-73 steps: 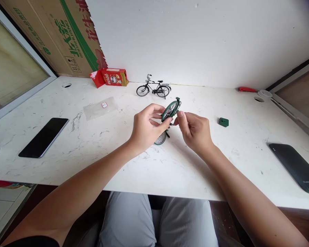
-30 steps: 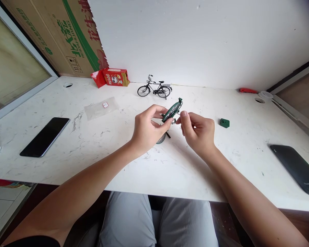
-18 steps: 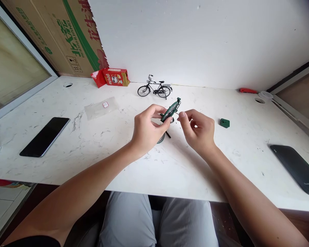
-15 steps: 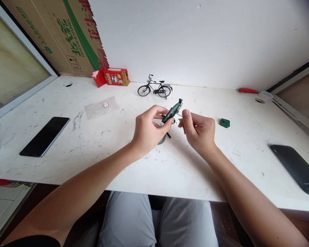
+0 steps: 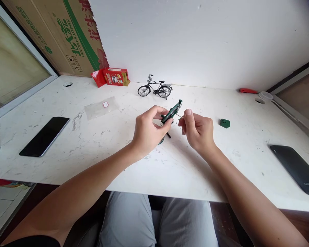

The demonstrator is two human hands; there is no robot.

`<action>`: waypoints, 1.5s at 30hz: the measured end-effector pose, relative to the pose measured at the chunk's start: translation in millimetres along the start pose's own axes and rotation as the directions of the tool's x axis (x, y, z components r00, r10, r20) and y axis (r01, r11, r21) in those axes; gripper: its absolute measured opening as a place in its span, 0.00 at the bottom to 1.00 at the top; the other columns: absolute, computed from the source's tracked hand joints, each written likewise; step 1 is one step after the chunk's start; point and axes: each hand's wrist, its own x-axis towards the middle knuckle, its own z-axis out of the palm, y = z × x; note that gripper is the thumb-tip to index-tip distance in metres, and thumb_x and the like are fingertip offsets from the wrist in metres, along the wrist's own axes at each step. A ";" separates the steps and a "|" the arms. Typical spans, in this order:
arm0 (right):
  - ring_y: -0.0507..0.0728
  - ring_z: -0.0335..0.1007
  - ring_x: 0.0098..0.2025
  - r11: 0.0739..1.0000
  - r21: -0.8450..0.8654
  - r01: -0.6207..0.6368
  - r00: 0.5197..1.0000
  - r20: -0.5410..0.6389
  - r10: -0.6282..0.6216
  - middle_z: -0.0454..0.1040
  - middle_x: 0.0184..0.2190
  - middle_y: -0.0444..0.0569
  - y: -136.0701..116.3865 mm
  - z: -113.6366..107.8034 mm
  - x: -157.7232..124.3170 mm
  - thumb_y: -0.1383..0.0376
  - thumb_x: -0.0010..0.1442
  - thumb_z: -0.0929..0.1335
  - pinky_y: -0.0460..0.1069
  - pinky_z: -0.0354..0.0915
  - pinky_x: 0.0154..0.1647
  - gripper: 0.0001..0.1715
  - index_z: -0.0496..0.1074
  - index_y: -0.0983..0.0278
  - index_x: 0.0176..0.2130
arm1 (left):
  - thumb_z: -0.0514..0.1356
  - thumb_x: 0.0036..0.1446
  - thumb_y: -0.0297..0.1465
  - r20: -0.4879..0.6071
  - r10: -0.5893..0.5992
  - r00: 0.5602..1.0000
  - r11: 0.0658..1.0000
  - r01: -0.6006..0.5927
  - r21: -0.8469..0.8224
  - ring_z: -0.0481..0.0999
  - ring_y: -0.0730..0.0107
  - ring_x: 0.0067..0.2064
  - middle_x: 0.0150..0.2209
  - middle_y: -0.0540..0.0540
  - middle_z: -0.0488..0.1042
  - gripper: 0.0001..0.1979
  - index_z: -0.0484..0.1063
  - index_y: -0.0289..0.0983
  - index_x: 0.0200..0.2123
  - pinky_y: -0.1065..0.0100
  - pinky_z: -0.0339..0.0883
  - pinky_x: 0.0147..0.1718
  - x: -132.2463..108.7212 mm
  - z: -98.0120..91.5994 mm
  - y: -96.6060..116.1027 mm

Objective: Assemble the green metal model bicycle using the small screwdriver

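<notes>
Above the marbled tabletop (image 5: 144,178), my left hand (image 5: 148,127) pinches a green model bicycle (image 5: 173,111), likely light, stiff, fragile; best held mid-body. My right hand (image 5: 199,128) grips a thin rod (image 5: 179,116).

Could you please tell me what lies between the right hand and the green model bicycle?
In the head view, a thin shaft, held in the right hand, points at the green model bicycle; contact is unclear.

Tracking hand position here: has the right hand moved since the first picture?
Yes, slightly: the right hand has shifted rightward, closer to the small green block.
</notes>
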 end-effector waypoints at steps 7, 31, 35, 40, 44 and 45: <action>0.49 0.60 0.18 0.998 -0.031 0.049 0.999 0.002 -0.049 0.68 0.17 0.43 -1.1 0.1 -0.1 0.44 0.77 0.62 0.48 0.57 0.22 0.36 0.74 0.62 0.25 | 0.71 0.60 0.28 0.003 -0.008 1.000 1.000 0.008 -0.015 0.86 0.65 0.43 0.44 0.45 0.84 0.10 0.76 0.39 0.43 0.74 0.78 0.29 0.5 0.0 0.4; 0.59 0.81 0.43 0.970 0.026 0.242 0.967 -0.086 -0.239 0.84 0.42 0.50 6.8 2.0 2.2 0.55 0.70 0.74 0.52 0.76 0.32 0.10 0.83 0.55 0.48 | 0.68 0.67 0.35 0.030 -0.046 0.998 0.987 0.050 -0.150 0.88 0.66 0.38 0.41 0.45 0.84 0.08 0.75 0.37 0.42 0.72 0.82 0.32 -1.1 1.4 1.5; 0.59 0.81 0.41 0.948 -0.016 0.316 0.937 -0.149 -0.315 0.84 0.38 0.49 4.3 2.5 2.4 0.60 0.69 0.75 0.52 0.74 0.29 0.09 0.85 0.54 0.48 | 0.68 0.67 0.36 0.017 -0.036 0.999 0.991 0.038 -0.132 0.87 0.66 0.38 0.39 0.46 0.83 0.09 0.73 0.37 0.40 0.72 0.82 0.32 -1.3 1.8 1.9; 0.59 0.81 0.39 0.948 -0.042 0.314 0.935 -0.157 -0.317 0.84 0.36 0.48 2.6 2.4 2.3 0.60 0.69 0.74 0.54 0.75 0.29 0.10 0.86 0.51 0.49 | 0.66 0.69 0.37 0.013 -0.012 1.000 0.990 0.014 -0.139 0.88 0.65 0.41 0.39 0.45 0.83 0.11 0.71 0.38 0.39 0.73 0.81 0.32 -2.8 2.0 3.2; 0.60 0.81 0.40 0.954 -0.069 0.293 0.940 -0.160 -0.301 0.85 0.37 0.49 3.9 3.8 0.8 0.59 0.69 0.74 0.55 0.77 0.30 0.12 0.86 0.51 0.51 | 0.66 0.69 0.38 0.013 -0.023 1.000 0.989 0.024 -0.146 0.88 0.64 0.43 0.41 0.44 0.83 0.11 0.71 0.38 0.41 0.71 0.83 0.35 -2.5 1.6 4.8; 0.60 0.81 0.40 0.953 -0.074 0.294 0.939 -0.165 -0.302 0.85 0.38 0.49 4.4 4.3 0.4 0.59 0.69 0.74 0.55 0.77 0.30 0.13 0.85 0.50 0.51 | 0.66 0.69 0.38 0.010 -0.024 1.000 0.988 0.025 -0.149 0.88 0.64 0.43 0.42 0.44 0.83 0.11 0.71 0.38 0.41 0.70 0.84 0.35 -2.3 1.4 5.7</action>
